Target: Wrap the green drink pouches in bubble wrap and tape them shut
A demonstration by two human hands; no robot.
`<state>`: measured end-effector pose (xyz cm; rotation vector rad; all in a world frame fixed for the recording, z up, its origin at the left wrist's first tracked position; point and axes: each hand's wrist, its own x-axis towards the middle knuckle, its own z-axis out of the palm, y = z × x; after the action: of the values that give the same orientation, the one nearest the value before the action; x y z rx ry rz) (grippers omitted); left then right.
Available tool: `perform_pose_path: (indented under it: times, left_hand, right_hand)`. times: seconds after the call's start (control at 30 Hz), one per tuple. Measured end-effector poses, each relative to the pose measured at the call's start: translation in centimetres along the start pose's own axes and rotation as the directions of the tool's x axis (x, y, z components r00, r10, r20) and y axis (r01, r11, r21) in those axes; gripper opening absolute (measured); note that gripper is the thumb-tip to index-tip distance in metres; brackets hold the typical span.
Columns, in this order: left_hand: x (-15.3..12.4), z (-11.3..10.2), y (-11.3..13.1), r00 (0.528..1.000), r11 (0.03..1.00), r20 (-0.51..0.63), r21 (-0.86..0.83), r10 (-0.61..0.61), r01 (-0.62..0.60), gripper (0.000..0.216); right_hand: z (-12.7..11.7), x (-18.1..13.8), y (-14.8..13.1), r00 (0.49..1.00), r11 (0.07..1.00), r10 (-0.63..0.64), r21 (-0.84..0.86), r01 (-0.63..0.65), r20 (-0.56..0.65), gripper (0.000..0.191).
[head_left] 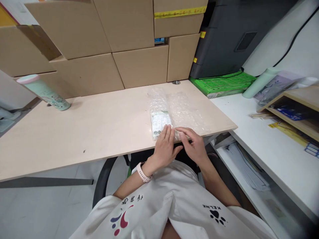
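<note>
A sheet of clear bubble wrap [185, 111] lies on the pale wooden desk [99, 132] near its front right corner. A small white packet with green print [159, 122] sits rolled inside the wrap's left part. My left hand [164, 146] rests flat on the packet's near end, fingers stretched out together. My right hand [193, 144] lies just right of it, fingers bent and pressing on the wrap's near edge. A white watch is on my left wrist.
Cardboard boxes [119, 43] are stacked along the back of the desk. A mint-green bottle [43, 91] stands at the left. A black machine [229, 36] sits on a green crate [221, 84]. A white side table [274, 146] with a wooden shelf [294, 106] is at the right.
</note>
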<state>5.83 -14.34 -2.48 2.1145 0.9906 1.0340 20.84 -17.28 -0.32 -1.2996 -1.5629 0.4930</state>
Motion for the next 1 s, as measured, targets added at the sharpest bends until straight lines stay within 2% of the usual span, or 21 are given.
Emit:
perform_pose_path:
  times: [0.07,0.13,0.2,0.27,0.3,0.33,0.43,0.53,0.6,0.73,0.83,0.93,1.0]
  left_hand:
    - [-0.3,-1.0,0.3,0.999,0.998,0.046,-0.055,0.018,-0.015,0.049]
    - [-0.8,-2.6,0.2,0.999,0.991,0.046,-0.127,-0.025,0.031,0.029]
    - [-1.2,-4.3,-0.5,0.981,0.968,-0.099,-0.205,-0.166,0.143,0.023]
    - [-1.3,-5.6,-1.8,0.900,0.931,-0.301,-0.284,-0.315,0.231,0.028]
    - [-1.2,-6.0,-2.5,0.866,0.906,-0.339,-0.340,-0.369,0.253,0.034]
    - [-1.0,-6.1,-3.0,0.850,0.874,-0.328,-0.405,-0.413,0.268,0.038]
    - [-0.4,-5.9,-3.6,0.882,0.756,-0.129,-0.580,-0.453,0.304,0.042]
    - [-0.2,-5.3,-1.8,0.903,0.696,-0.024,-0.646,-0.428,0.313,0.043]
    - [-0.4,-5.0,0.0,0.920,0.696,0.000,-0.654,-0.391,0.296,0.044]
    - [-0.6,-4.5,3.0,0.981,0.814,0.050,-0.551,-0.186,0.182,0.049]
    - [-0.2,-3.7,3.8,0.993,0.905,0.119,-0.421,-0.013,0.062,0.048]
    - [0.8,-2.4,3.4,0.986,0.981,0.145,-0.187,0.086,-0.058,0.049]
    - [1.7,-1.3,2.9,0.981,0.992,0.148,-0.041,0.128,-0.123,0.054]
  right_hand:
    - [0.8,0.7,0.2,0.992,0.999,-0.037,0.026,0.034,0.120,0.035]
    - [1.4,1.2,0.7,0.979,1.000,-0.029,0.006,0.028,0.203,0.041]
    - [1.7,1.4,1.3,0.972,0.999,-0.021,-0.019,0.026,0.233,0.041]
    - [1.7,1.4,1.6,0.969,0.999,-0.026,-0.017,0.031,0.245,0.040]
    - [1.5,1.3,1.7,0.969,0.999,-0.031,-0.016,0.036,0.246,0.039]
    - [1.4,1.2,1.7,0.968,0.999,-0.036,-0.017,0.041,0.249,0.039]
    - [1.1,0.9,1.4,0.961,0.998,-0.043,-0.039,0.056,0.272,0.049]
    - [1.2,0.6,0.8,0.947,0.993,-0.064,-0.074,0.092,0.314,0.079]
    - [1.5,0.3,0.4,0.956,0.990,-0.076,-0.091,0.105,0.284,0.084]
    - [2.0,0.0,0.8,1.000,0.996,-0.007,-0.087,0.009,0.027,0.049]
    - [1.8,0.8,2.6,0.983,0.990,0.143,0.003,-0.144,-0.118,0.037]
    - [1.2,2.7,4.6,0.947,0.953,0.271,0.186,-0.239,-0.173,0.038]
    - [0.8,4.0,5.4,0.935,0.915,0.328,0.289,-0.280,-0.131,0.039]
